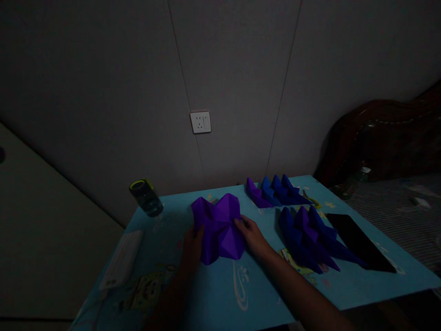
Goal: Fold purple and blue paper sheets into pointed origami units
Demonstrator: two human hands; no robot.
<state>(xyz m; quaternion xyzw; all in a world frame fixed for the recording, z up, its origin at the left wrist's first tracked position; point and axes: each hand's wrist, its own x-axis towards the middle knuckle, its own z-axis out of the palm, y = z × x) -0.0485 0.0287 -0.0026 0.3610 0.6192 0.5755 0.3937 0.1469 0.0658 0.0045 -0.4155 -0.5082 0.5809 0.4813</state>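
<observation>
A purple sheet of folded paper (220, 225), creased into raised points and hollows, is held above the middle of the table between my two hands. My left hand (193, 243) grips its left edge, the thumb on the near face. On the right edge, my right hand (251, 232) pinches the paper between thumb and fingers. The fingers behind the sheet are partly hidden. To the right stand several folded paper boats: a back row (275, 191) in purple and blue, and a nearer group (310, 234) in dark blue and purple.
A dark bottle with a yellow-green rim (146, 197) stands at the back left, above a white power bank-like slab (122, 259). A black flat panel (360, 241) lies at the right. Yellow-handled scissors (315, 202) lie behind the nearer boats. A wall with a socket (200, 122) rises behind the table.
</observation>
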